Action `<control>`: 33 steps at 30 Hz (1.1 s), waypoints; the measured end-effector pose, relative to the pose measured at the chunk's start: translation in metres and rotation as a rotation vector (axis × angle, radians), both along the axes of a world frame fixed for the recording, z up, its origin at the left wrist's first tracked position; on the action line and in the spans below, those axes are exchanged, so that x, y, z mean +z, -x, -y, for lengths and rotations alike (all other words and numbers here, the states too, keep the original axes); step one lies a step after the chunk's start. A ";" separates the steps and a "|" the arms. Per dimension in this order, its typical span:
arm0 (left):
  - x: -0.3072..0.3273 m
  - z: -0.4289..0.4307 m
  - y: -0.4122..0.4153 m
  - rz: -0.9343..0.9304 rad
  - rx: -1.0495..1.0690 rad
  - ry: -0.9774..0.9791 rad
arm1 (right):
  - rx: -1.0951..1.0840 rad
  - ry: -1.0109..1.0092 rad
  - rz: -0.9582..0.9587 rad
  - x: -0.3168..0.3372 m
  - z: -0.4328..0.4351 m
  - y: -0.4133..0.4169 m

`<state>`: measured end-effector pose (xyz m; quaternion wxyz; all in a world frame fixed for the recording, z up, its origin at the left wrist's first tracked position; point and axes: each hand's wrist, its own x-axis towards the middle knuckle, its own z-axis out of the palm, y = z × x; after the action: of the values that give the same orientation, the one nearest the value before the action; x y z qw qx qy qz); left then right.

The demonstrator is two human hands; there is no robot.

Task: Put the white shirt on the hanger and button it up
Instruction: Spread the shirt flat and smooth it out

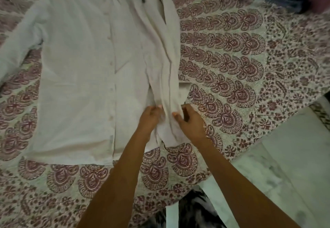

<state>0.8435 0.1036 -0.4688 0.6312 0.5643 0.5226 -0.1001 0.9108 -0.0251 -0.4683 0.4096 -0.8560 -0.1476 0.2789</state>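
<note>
Both hands at the hem: we see the white shirt [80,67] lying front up on a patterned bedspread [232,67], filling the frame from the centre out to 10 o'clock, with one sleeve [17,49] trailing off at 9 o'clock. A row of buttons [111,89] runs down its middle; we cannot tell whether any are fastened.

The front panel [160,49] on the 3 o'clock side of the shirt is gathered into a long rumpled strip running from 12 o'clock down to just below centre. There the left hand [149,118] has its fingers curled into the cloth, and the right hand [191,122], close beside it at its 3 o'clock, pinches the same strip between thumb and fingers. The hands are nearly together, both clamped on the fabric near the hem.

No hanger is in view. A pale floor [285,156] shows at 4 o'clock, beyond the bed's edge.

We judge the task to be at its opening step: sorting and spreading the shirt before it goes on the hanger. Hanging and buttoning are not yet done. The next move, as we read it, calls for drawing the bunched panel flat toward 3 o'clock so the shoulders and collar can be opened. After that a hanger has to be fetched from somewhere out of frame.
</note>
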 end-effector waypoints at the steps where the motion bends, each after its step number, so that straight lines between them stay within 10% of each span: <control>1: 0.001 0.000 -0.002 0.023 0.058 0.041 | 0.008 -0.090 -0.039 0.003 -0.003 0.004; 8: -0.002 -0.040 0.034 0.099 0.381 -0.213 | -0.293 -0.032 -0.037 -0.014 -0.022 0.011; 17: 0.020 -0.063 0.074 0.009 -0.045 -0.061 | -0.581 -0.018 -0.547 -0.013 -0.057 -0.001; 26: 0.020 -0.092 0.088 -0.536 -0.089 -0.619 | -1.142 -0.202 -0.007 0.033 -0.032 -0.059; 33: 0.048 -0.079 0.016 -0.295 -0.309 -0.774 | -1.235 -0.224 0.162 0.078 0.000 -0.108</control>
<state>0.8278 0.1827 -0.4204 0.2694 0.8104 0.5156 -0.0695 1.0188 -0.0247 -0.3899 0.5696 -0.7537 0.3149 -0.0918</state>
